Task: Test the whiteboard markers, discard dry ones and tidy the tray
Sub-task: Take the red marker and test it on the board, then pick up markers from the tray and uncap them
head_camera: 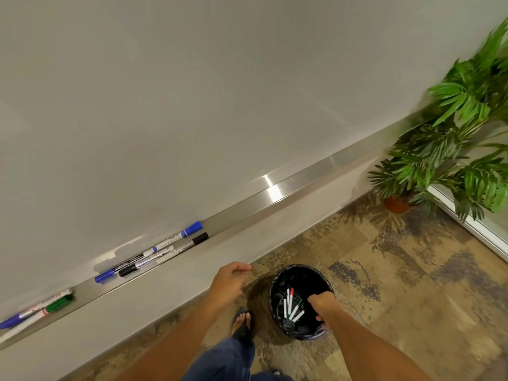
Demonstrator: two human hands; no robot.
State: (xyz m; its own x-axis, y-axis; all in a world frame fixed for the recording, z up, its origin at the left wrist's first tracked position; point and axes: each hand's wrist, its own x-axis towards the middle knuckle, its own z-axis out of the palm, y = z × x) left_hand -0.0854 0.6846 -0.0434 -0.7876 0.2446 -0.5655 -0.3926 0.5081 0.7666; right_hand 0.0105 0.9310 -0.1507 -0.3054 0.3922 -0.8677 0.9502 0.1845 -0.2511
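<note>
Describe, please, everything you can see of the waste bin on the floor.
The bin is small and round, lined with a black plastic bag that looks crinkled and glossy. It stands upright on the patterned carpet, just below the whiteboard tray. Several markers lie inside, white-barrelled with red, green and dark caps. The right hand grips its near rim; the left hand hangs apart from it, holding nothing.

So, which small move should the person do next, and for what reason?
Probably let go of the bin and reach back to the tray: the right hand grips its rim, discarded markers lie inside, the left hand is empty, and tray markers remain scattered.
</note>
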